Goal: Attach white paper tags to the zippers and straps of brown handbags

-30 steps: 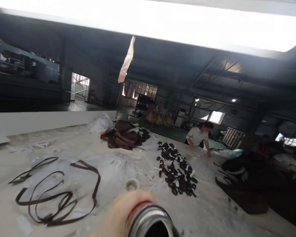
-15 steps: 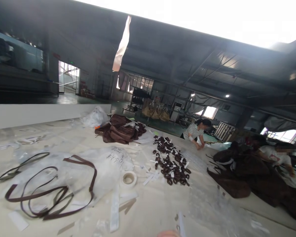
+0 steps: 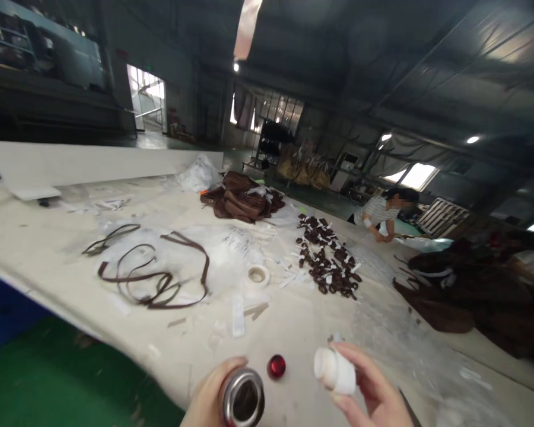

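Observation:
At the bottom of the view, my left hand (image 3: 211,394) is wrapped round a red flask (image 3: 244,398) with a metal rim and an open mouth. My right hand (image 3: 368,388) grips a white stopper (image 3: 335,370) between thumb and fingers, held to the right of the flask. Between them a shiny red cap (image 3: 276,367) rests on the pale table (image 3: 196,350). What is inside the flask is too dark to tell.
Brown straps (image 3: 160,290) lie on clear plastic at the left. Beyond are a tape roll (image 3: 257,276), brown bags (image 3: 238,198) and many small brown loops (image 3: 329,255). A person (image 3: 382,213) leans over the table's far side; dark brown fabric (image 3: 445,302) is at the right.
The view has tilted down and shifted. Both hands now show, with the flask, stopper and red cap; before, only a fingertip showed at the bottom edge.

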A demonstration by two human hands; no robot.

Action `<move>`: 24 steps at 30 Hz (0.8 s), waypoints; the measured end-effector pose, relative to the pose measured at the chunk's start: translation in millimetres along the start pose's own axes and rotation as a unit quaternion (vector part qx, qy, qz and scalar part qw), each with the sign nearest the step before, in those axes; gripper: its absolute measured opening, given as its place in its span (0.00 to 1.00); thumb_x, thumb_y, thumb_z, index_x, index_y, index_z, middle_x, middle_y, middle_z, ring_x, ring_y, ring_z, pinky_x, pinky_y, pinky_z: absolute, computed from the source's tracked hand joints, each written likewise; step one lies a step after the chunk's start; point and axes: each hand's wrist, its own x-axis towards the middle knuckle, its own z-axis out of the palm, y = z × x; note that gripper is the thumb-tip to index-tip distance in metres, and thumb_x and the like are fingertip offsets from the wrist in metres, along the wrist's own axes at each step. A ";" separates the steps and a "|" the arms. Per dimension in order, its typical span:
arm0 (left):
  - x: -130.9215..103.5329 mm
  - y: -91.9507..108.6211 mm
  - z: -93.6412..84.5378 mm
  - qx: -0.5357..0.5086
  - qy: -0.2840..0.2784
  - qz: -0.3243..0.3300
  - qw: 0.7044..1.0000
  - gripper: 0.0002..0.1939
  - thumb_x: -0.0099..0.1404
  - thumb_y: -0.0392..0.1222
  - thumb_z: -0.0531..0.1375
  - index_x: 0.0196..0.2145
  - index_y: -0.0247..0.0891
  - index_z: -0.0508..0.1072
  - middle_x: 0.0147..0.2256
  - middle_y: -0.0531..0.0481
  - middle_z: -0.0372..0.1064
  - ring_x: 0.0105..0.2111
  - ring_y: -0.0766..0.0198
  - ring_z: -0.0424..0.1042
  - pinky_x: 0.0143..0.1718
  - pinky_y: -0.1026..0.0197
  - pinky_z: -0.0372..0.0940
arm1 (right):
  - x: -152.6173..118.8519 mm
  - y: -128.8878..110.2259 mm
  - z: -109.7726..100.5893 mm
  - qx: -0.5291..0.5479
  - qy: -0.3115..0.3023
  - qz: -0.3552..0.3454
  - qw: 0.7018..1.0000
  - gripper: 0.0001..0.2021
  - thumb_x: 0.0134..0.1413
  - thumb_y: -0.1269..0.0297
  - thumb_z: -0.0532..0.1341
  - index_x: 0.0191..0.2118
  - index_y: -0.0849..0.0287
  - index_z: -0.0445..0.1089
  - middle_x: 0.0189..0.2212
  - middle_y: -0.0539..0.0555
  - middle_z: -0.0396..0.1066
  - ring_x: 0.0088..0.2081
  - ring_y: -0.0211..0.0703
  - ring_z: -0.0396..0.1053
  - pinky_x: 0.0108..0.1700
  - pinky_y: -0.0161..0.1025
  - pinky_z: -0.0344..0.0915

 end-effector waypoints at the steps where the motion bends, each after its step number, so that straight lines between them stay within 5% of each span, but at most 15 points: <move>1: 0.1 1.7 -3.9 -0.008 0.013 0.024 1.000 0.31 0.46 0.44 0.69 0.49 0.41 0.70 0.44 0.45 0.77 0.43 0.53 0.77 0.48 0.59 0.72 | -0.9 -2.0 -2.1 0.000 0.007 0.002 1.000 0.21 0.52 0.63 0.68 0.53 0.53 0.70 0.53 0.62 0.70 0.53 0.53 0.71 0.49 0.36 0.71; 9: 1.4 13.1 -13.3 -0.041 0.024 0.040 0.998 0.22 0.57 0.40 0.64 0.50 0.39 0.69 0.48 0.44 0.75 0.47 0.56 0.75 0.53 0.55 0.70 | 0.8 -26.1 15.9 -0.013 -0.056 -0.004 0.998 0.21 0.52 0.66 0.67 0.52 0.52 0.69 0.52 0.60 0.71 0.53 0.50 0.70 0.50 0.36 0.70; 14: 2.6 22.6 -14.5 -0.033 -0.042 -0.052 0.997 0.29 0.50 0.42 0.67 0.51 0.37 0.68 0.46 0.43 0.75 0.45 0.53 0.75 0.51 0.56 0.70 | 7.6 -33.6 26.7 0.008 -0.091 0.006 0.996 0.20 0.53 0.67 0.66 0.53 0.51 0.67 0.53 0.60 0.69 0.56 0.51 0.67 0.50 0.39 0.70; 24: 8.2 30.6 -8.0 -0.016 -0.131 -0.109 0.985 0.29 0.39 0.34 0.65 0.43 0.40 0.71 0.39 0.50 0.75 0.39 0.56 0.74 0.44 0.60 0.68 | 22.0 -34.8 44.4 0.006 -0.151 -0.015 0.988 0.20 0.53 0.60 0.65 0.52 0.54 0.69 0.52 0.62 0.69 0.54 0.54 0.67 0.54 0.45 0.67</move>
